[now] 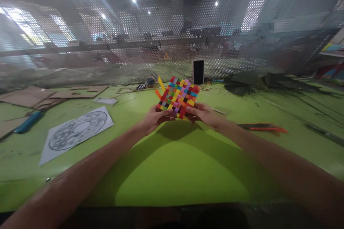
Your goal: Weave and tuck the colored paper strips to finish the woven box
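A multicoloured mat of woven strips [178, 96] is held up above the green table [172, 171], tilted, with its checkered face toward me. Yellow and orange strip ends stick out at its upper left. My left hand [158, 117] grips the lower left edge, thumb in front and the other fingers mostly behind. On the lower right edge, my right hand [201, 113] pinches the mat the same way. The mat's back is hidden, and its shadow falls on the table below.
Printed sheet [77, 128], blue tube-like object [29, 121] and cardboard [29, 96] lie left. A dark upright tablet-like object [198, 72] stands behind the mat. Dark leaves [242, 82] and orange-and-black strips [262, 127] lie right. A perforated screen [172, 25] rises behind the table.
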Available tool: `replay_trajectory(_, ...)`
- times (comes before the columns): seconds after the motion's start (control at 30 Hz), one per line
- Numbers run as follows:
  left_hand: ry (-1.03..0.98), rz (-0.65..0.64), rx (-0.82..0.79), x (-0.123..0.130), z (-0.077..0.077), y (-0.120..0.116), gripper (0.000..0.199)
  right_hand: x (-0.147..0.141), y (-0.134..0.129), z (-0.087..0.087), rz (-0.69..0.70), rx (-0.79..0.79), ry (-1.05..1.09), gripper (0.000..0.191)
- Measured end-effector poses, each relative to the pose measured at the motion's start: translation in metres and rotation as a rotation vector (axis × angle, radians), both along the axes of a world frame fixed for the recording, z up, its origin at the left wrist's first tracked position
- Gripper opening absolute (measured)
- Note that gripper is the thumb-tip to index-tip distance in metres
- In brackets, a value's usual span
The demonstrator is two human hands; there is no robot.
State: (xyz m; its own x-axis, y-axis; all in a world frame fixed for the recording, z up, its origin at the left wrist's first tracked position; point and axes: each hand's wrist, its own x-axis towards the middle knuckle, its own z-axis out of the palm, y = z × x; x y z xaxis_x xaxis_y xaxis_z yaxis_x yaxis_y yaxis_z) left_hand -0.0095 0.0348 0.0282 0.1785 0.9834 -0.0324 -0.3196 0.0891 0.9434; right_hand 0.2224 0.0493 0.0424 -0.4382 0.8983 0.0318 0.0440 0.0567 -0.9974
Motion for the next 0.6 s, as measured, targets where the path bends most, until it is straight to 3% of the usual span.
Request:
replay_trajectory(0.17,-0.049,0.082,0.056,0.004,0.000,-0.005,0.030,-0.011,-0.013,0.005,-0.123,-0.037,-0.037,0.022)
replay_trajectory(0.27,-0.032,0.058,0.092,0.006,0.000,-0.011,0.037,-0.016,-0.021,0.002,-0.156,0.006,-0.050,0.022)
replay_trajectory(0.47,0.005,-0.007,0.202,0.013,0.000,-0.019,0.037,-0.016,-0.029,0.001,-0.072,0.136,-0.038,0.038)
replay_trajectory(0.6,0.017,0.050,0.172,0.015,0.002,-0.019,0.044,-0.017,-0.028,0.005,-0.098,0.036,0.034,0.034)
